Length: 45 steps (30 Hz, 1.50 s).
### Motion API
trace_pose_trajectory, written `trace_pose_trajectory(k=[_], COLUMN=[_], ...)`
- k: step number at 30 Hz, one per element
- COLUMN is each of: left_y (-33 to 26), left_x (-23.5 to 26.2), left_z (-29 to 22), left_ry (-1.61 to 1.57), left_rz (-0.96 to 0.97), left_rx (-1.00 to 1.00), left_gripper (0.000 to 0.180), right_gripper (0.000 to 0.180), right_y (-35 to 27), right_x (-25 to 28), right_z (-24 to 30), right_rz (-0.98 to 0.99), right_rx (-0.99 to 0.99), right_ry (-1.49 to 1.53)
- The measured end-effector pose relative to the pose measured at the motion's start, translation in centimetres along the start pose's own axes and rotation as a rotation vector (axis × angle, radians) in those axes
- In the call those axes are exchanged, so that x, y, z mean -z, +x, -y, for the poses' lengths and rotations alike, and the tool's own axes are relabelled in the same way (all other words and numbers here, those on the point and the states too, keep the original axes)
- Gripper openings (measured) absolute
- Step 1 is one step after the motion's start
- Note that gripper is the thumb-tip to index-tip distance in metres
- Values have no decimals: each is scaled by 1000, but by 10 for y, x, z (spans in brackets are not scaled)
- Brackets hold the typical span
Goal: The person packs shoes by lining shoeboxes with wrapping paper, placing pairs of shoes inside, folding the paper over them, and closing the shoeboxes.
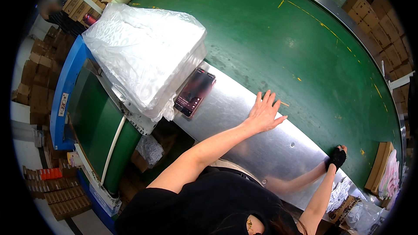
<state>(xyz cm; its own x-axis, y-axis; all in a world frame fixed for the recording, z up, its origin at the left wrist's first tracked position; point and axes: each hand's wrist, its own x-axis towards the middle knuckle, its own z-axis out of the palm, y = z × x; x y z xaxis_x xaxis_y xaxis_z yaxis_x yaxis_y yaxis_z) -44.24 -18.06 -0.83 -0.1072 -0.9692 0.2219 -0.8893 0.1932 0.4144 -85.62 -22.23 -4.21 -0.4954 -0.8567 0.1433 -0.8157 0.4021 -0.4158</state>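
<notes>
Belt (287,39), wide and green: lying just past shiny silver metal ledge (265,148). Left bare hand (264,115): spreading open at ledge's edge, gripping nothing. Right hand (338,156), black fingerless glove (336,160): curling over belt; cannot tell if gripping. Big white plastic-wrapped bundle (143,48): standing left, beside dark phone (195,92). Seeming idle; cannot tell done from left.

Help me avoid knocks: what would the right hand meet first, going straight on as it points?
From the right hand, the way looks free, at least across the belt, though depth is unclear.
</notes>
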Motion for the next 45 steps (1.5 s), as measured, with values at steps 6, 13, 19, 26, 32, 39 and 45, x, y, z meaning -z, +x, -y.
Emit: trace_pose_trajectory(k=[6, 13, 19, 26, 32, 39, 45], left_y=[1, 1, 0, 0, 0, 0, 0], left_x=[3, 3, 1, 2, 2, 3, 1], left_z=[-1, -1, 1, 1, 1, 1, 1], left_ry=[-1, -12, -5, -7, -3, -8, -7], left_rz=[13, 34, 35, 46, 21, 14, -1], left_rx=[4, 9, 13, 13, 7, 7, 4], left_gripper=[57, 56, 57, 58, 58, 58, 59], right_gripper=[25, 26, 25, 26, 26, 26, 27], right_y=[1, 1, -5, -8, -7, -6, -4], right_x=[-1, 0, 3, 7, 8, 5, 2], right_z=[-2, -3, 7, 12, 14, 9, 5], right_rz=[17, 50, 46, 21, 49, 40, 12], right_rx=[10, -11, 11, 19, 3, -2, 13], right_ry=[-19, -7, 32, 2, -5, -4, -60])
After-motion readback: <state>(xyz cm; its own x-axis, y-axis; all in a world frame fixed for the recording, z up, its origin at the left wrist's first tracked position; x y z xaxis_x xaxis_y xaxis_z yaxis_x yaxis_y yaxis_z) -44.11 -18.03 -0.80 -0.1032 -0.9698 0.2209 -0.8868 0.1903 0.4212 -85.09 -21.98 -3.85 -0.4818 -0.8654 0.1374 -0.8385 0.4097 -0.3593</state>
